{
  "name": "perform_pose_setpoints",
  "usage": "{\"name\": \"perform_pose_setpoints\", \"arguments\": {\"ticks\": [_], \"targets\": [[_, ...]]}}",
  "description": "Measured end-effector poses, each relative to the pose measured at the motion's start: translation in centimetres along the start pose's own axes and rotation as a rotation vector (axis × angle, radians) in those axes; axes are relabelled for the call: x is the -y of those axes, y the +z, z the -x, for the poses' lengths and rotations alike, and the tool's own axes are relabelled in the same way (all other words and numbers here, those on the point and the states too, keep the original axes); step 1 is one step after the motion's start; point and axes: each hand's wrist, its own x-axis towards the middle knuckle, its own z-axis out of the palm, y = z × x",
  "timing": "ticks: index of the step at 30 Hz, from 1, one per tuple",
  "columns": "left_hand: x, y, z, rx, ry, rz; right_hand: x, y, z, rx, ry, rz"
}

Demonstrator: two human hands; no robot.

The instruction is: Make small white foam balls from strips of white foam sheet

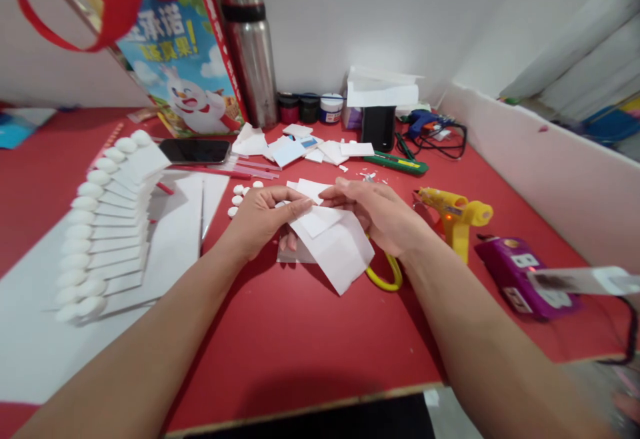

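Observation:
Several pieces of white paper (345, 256) are between my hands above the red table. My left hand (265, 216) pinches them at the upper left edge between thumb and fingers, some fingertips showing beneath. My right hand (377, 212) is closed at the far side, its fingertips against a smaller white piece (311, 190); its thumb is partly hidden. Below my right wrist lies a yellow loop handle (393, 280), probably of scissors, the rest covered. Small white round pieces (237, 200) lie beside my left hand.
At left, a fanned row of white cards with round white ends (115, 239) rests on white sheets. A yellow glue gun (455, 216) and purple power strip (525, 276) stand right. Behind are a green cutter (397, 162), phone (195, 151), steel flask (250, 52) and paint jars (309, 108).

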Motion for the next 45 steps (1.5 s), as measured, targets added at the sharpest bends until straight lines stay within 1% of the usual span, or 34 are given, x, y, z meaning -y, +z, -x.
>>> {"name": "perform_pose_setpoints", "arguments": {"ticks": [3, 5, 7, 13, 16, 18, 23, 27, 29, 33, 35, 37, 39, 41, 43, 45], "targets": [[-0.1, 0.1, -0.1, -0.030, 0.019, 0.020, -0.1, 0.1, 0.2, 0.063, 0.007, 0.167], [-0.2, 0.2, -0.2, -0.033, 0.029, 0.031, -0.2, 0.2, 0.2, 0.054, 0.022, 0.209], [-0.2, 0.2, -0.2, -0.024, 0.034, 0.042, -0.2, 0.1, 0.2, 0.042, 0.022, 0.198], [0.1, -0.4, -0.3, 0.063, 0.068, 0.108, 0.3, -0.7, 0.3, 0.023, -0.046, 0.162], [0.1, -0.5, -0.2, 0.075, 0.096, 0.148, 0.4, -1.1, 0.3, 0.025, -0.089, 0.144], [0.0, -0.5, -0.1, 0.062, 0.102, 0.165, 0.5, -1.2, 0.3, 0.025, -0.113, 0.142], [-0.7, -0.4, 0.2, 0.009, 0.095, 0.228, 0.8, -1.3, 0.3, 0.029, -0.101, 0.087], [-0.8, -0.4, 0.2, 0.026, 0.107, 0.273, 0.9, -1.3, 0.3, 0.009, -0.074, 0.046], [-0.7, -0.4, 0.2, 0.020, 0.108, 0.276, 0.9, -1.3, 0.3, 0.013, -0.074, 0.061], [-0.4, -0.5, -0.1, -0.055, 0.122, 0.245, 1.3, -2.1, 0.6, 0.023, -0.146, 0.163], [-0.3, -0.7, -0.2, -0.045, 0.136, 0.219, 2.0, -2.7, 0.9, 0.026, -0.161, 0.176], [-0.3, -0.9, -0.1, 0.014, 0.133, 0.200, 2.7, -3.2, 1.2, 0.037, -0.125, 0.121], [-0.4, -1.0, 0.1, 0.115, 0.111, 0.189, 3.1, -3.4, 1.2, 0.078, -0.027, 0.043], [-0.5, -0.9, 0.3, 0.209, 0.089, 0.182, 3.0, -3.1, 1.0, 0.125, 0.091, -0.011], [-0.5, -0.7, 0.5, 0.253, 0.081, 0.176, 2.4, -2.4, 0.8, 0.146, 0.177, -0.022], [-0.5, -0.4, 0.5, 0.257, 0.078, 0.157, 1.7, -1.5, 0.8, 0.176, 0.213, -0.008]]}}
